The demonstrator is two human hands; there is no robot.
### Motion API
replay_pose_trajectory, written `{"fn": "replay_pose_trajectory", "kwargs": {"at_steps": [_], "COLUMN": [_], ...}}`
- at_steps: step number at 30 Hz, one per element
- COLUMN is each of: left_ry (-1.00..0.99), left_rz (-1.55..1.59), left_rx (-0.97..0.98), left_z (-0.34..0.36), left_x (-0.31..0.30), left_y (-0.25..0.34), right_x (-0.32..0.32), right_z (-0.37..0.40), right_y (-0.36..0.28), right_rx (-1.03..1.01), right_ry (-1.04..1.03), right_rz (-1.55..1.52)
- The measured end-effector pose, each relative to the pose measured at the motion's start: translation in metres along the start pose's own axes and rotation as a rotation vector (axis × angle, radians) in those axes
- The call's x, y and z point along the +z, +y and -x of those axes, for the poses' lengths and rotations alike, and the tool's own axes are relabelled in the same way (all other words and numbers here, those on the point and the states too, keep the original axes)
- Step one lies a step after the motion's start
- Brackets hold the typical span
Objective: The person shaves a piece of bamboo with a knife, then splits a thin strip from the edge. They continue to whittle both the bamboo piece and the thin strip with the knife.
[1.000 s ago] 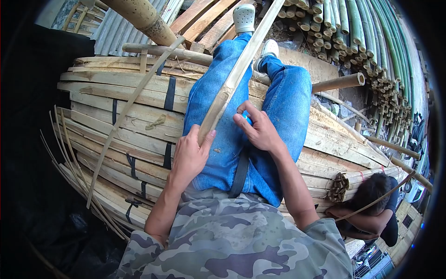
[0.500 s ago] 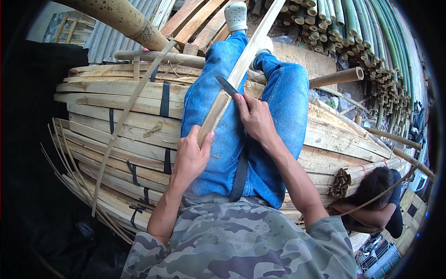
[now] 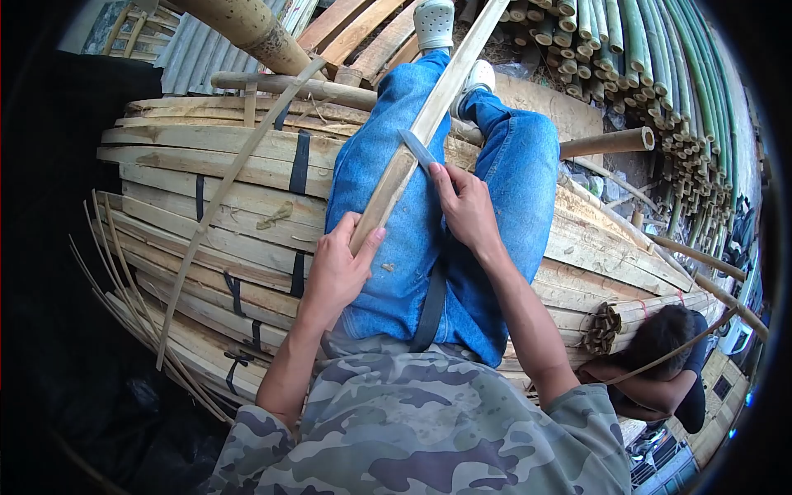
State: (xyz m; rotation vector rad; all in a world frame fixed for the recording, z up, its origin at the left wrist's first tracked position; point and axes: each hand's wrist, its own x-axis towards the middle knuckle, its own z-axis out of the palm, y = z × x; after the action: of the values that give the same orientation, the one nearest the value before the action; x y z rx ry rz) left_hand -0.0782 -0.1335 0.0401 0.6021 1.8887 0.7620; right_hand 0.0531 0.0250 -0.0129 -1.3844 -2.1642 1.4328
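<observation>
A long flat bamboo strip [image 3: 445, 89] slants away over my thigh, its near end in my left hand [image 3: 340, 262]. The fingers and thumb of that hand are closed around the strip. My right hand [image 3: 469, 205] grips a knife [image 3: 419, 150], and the handle is hidden inside the fist. The blade lies across the strip, pointing up and left, right at the edge where a darker, browner section near my left hand meets the paler wood beyond. Beneath both hands are my legs in blue jeans [image 3: 521, 177].
Bundled wooden slats [image 3: 223, 175] tied with black bands spread under and beside my legs. Green bamboo poles [image 3: 635, 49] are stacked at upper right. A thick bamboo pole [image 3: 239, 35] crosses upper left. Thin strips [image 3: 124, 280] curve at the left. Another person [image 3: 660, 355] is bent over at lower right.
The knife blade has turned slightly and looks brighter, still over the same part of the strip. The whole view has shifted a little; both hands keep their holds.
</observation>
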Motion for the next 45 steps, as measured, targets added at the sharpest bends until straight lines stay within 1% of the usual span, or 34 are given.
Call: {"fn": "replay_pose_trajectory", "kwargs": {"at_steps": [1,3,4,5,7,8,10,14,18,21,23,25,29,34,38,40,44,45], "left_ry": [0.006,0.016,-0.007,-0.009,-0.124,-0.122,-0.184,-0.191,-0.177,-0.184,-0.183,-0.183,-0.190,-0.207,-0.211,-0.216,-0.214,-0.206], "left_rz": [0.000,-0.055,0.029,0.026,0.025,0.024,0.199,0.204,0.221,0.241,0.255,0.259,0.252,0.305,0.320,0.337,0.316,0.319], "left_rx": [-0.008,0.021,-0.046,-0.049,-0.152,-0.151,-0.148,-0.160,-0.154,-0.128,-0.114,-0.134,-0.139,-0.087,-0.089,-0.097,-0.085,-0.081], "left_z": [0.008,0.035,0.047,0.052,0.057,0.054,0.044,0.039,0.035,0.032,0.031,0.029,0.027,0.026,0.025,0.027,0.026,0.028], "left_x": [-0.005,-0.011,-0.012,-0.016,-0.022,-0.022,-0.017,-0.003,0.004,0.007,0.008,0.007,0.010,0.014,0.015,0.016,0.018,0.020], "left_y": [0.000,-0.004,-0.004,-0.002,0.000,-0.004,-0.013,-0.010,-0.019,-0.026,-0.026,-0.024,-0.026,-0.034,-0.034,-0.033,-0.034,-0.035], "right_x": [0.000,0.001,0.003,0.005,0.007,0.007,0.005,0.005,0.007,0.009,0.006,0.006,0.012,0.014,0.013,0.011,0.012,0.012], "right_z": [-0.002,-0.005,-0.006,-0.008,-0.009,-0.009,-0.009,-0.012,-0.016,-0.011,-0.011,-0.010,-0.009,-0.009,-0.004,-0.001,0.005,0.008], "right_y": [0.000,0.001,0.006,0.010,0.014,0.014,0.012,0.013,0.011,0.010,0.005,0.000,0.004,0.013,0.012,0.010,0.013,0.014], "right_rx": [0.000,0.062,0.063,0.067,0.018,0.017,0.002,-0.008,0.008,-0.066,-0.065,-0.002,-0.036,-0.089,-0.085,-0.062,-0.070,-0.046], "right_ry": [-0.009,0.024,0.043,0.043,0.070,0.070,0.078,0.068,0.054,0.064,0.068,0.070,0.105,0.064,0.045,0.003,0.024,0.009], "right_rz": [-0.004,-0.042,-0.049,-0.052,-0.098,-0.099,-0.201,-0.149,-0.157,-0.083,-0.083,-0.068,-0.065,-0.079,-0.089,-0.054,-0.075,-0.083]}}
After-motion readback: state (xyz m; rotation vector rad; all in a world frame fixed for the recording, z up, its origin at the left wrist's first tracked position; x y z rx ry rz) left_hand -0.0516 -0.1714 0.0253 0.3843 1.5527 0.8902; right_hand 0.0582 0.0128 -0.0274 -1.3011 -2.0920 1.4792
